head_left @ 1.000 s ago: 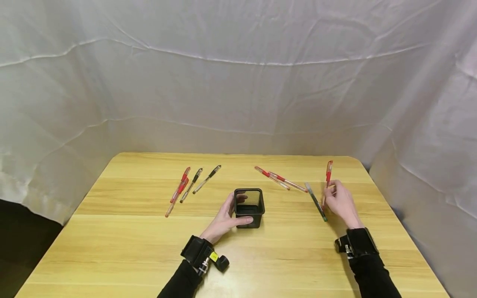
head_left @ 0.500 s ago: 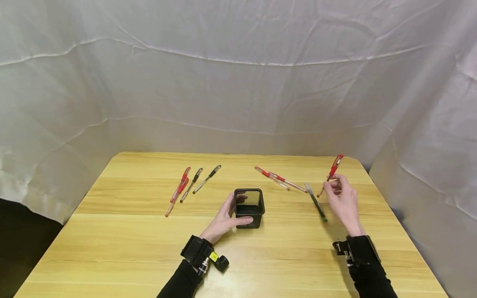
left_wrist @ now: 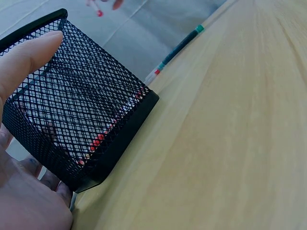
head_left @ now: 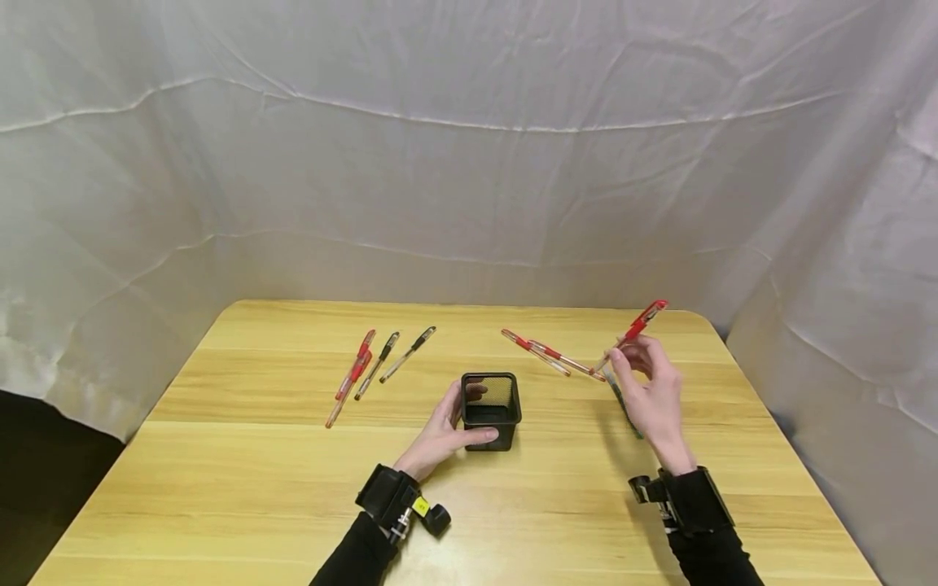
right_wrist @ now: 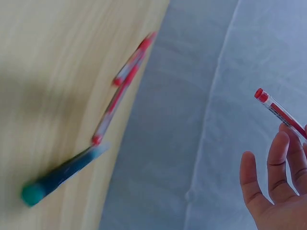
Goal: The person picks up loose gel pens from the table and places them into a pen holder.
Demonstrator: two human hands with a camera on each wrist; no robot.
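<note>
In the head view, my left hand [head_left: 438,439] holds a black mesh pen holder [head_left: 507,435] that stands upright on the table. Its thumb lies across the near wall and the fingers reach round the far side. My right hand [head_left: 654,395] pinches a red gel pen [head_left: 639,325] in the air, cap end up and to the right, with its lower end slanting left. Below that hand lies a dark pen with a green end [head_left: 614,386], partly hidden by it. Two more red pens [head_left: 558,356] lie crossed just left of it, blurred in the right wrist view.
On the left of the wooden table [head_left: 242,488] lie two overlapping red pens [head_left: 359,369] and two black pens [head_left: 385,348], slanted side by side. A pale cloth [head_left: 469,179] hangs behind the table and at its sides.
My right hand has lifted the red pen from the table and moved it left, over the green-ended pen, tilting it further. My left hand and the pen holder stay put.
</note>
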